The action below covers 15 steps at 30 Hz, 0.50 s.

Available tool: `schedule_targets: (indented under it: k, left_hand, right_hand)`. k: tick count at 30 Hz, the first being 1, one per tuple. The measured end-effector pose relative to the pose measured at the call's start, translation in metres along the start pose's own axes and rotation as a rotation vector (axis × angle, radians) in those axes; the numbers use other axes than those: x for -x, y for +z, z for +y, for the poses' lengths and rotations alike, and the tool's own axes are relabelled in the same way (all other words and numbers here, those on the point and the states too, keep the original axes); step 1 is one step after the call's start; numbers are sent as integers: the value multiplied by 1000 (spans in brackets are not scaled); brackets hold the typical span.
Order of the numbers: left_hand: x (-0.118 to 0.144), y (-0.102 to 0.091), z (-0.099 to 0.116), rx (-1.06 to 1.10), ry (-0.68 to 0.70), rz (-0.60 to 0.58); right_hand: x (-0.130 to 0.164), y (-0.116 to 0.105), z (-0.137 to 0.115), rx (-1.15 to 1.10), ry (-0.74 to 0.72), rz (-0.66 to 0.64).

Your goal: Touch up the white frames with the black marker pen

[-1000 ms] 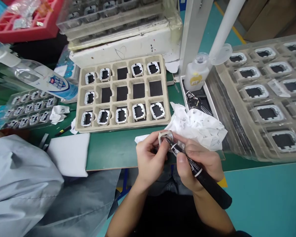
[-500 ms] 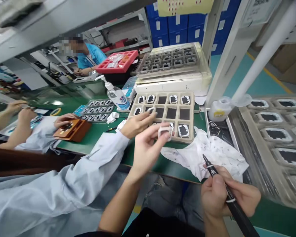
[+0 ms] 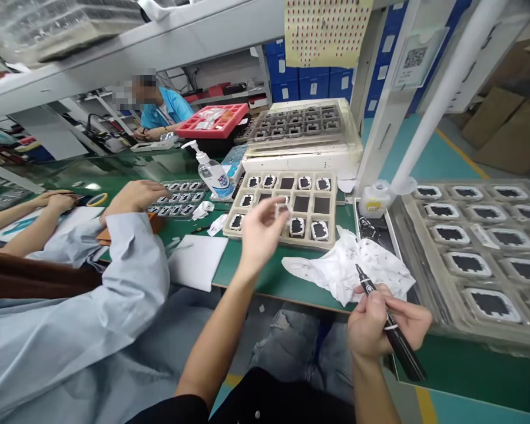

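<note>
Beige pulp tray (image 3: 335, 203) sits on the green bench mat, its pockets partly filled with small white frames, several pockets showing only dark bottoms. Left hand (image 3: 258, 232) is raised over the tray's near edge, fingertips pinched on one white frame (image 3: 282, 207), which hangs just above the middle row. Right hand (image 3: 380, 324) is low, near the bench edge, closed around a black marker (image 3: 391, 333), tip pointing up and away toward the crumpled, ink-spotted cloth (image 3: 348, 268) beside the tray.

Judged step: a frame being set into the tray, marker idle. Setting it down would call for lining the frame square over a vacant pocket and letting go only once it seats flat; the neighbouring filled pockets leave little room for the fingers.

A co-worker's sleeve (image 3: 128, 277) in grey fills the left foreground, that person's hand (image 3: 135, 197) resting near a clear tray (image 3: 179, 197) of smaller parts. Pump bottle (image 3: 212, 174) stands behind.
</note>
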<state>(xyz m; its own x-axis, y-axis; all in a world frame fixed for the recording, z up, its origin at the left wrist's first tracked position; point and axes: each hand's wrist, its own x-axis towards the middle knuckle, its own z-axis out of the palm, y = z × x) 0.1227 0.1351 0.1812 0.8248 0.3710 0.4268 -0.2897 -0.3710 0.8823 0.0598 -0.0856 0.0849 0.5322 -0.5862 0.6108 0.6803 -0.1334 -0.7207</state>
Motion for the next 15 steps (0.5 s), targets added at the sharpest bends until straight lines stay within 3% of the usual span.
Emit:
schedule_targets:
  k: [3,6,9,15]
  left_hand:
    - [-51,-27,-13,-368,-14,169]
    - [-84,-39,-26,-707,-34,89]
    - [-88,-38,-32,-827,-20,-31]
    - [-70,-34,-21,-987,101,-59]
  right_hand:
    - [-1,4,-4,-24,5,31]
    - [-1,6,-6,-17,14,43]
    - [0,4,-5,-8,1,32]
    - [7,-10,0,97,86,-92]
